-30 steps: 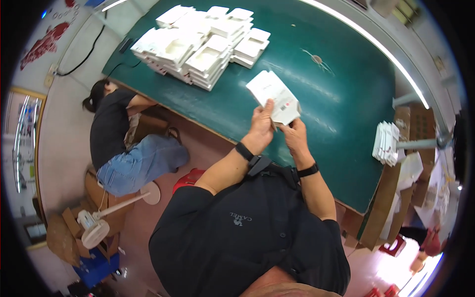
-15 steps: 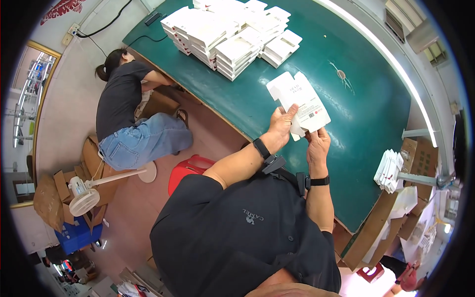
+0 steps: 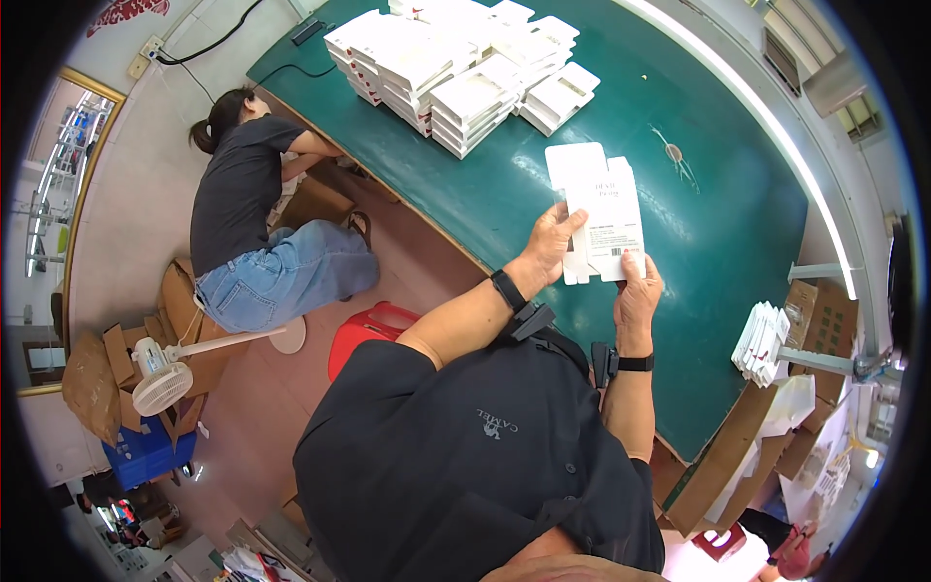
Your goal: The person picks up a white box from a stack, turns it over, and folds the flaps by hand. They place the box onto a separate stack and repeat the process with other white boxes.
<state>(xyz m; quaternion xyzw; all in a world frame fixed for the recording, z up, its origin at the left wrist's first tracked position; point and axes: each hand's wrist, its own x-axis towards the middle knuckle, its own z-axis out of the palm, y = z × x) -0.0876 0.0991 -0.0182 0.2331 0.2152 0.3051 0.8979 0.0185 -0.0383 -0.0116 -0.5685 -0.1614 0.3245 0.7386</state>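
Carton point(image 3: 613, 209), white with dark print and some flaps standing open, is held in both hands above the green table point(image 3: 504, 199) in the head view, its printed face turned up toward the wearer. The left hand point(image 3: 555, 241) grips it by the left side, thumb lying on top and the other fingers mostly hidden beneath. The right hand point(image 3: 637, 291) pinches the lower right corner, thumb on the printed face and fingers bent behind it. Both wrists carry black bands. Further back on the table, beyond the carton, white boxes point(image 3: 472, 95) stand in uneven stacks, with a smaller stack just beside them on the right. A dark cable point(image 3: 291, 70) lies at the table's far left. Near the right edge of the table sits a bundle of flat white pieces point(image 3: 760, 341), with a brown cardboard box point(image 3: 727, 470) close below it. To the left, another person point(image 3: 247, 199) in a dark shirt and jeans bends low by the table's edge, hands hidden. A red stool point(image 3: 364, 335) and a white fan point(image 3: 163, 388) stand on the floor.
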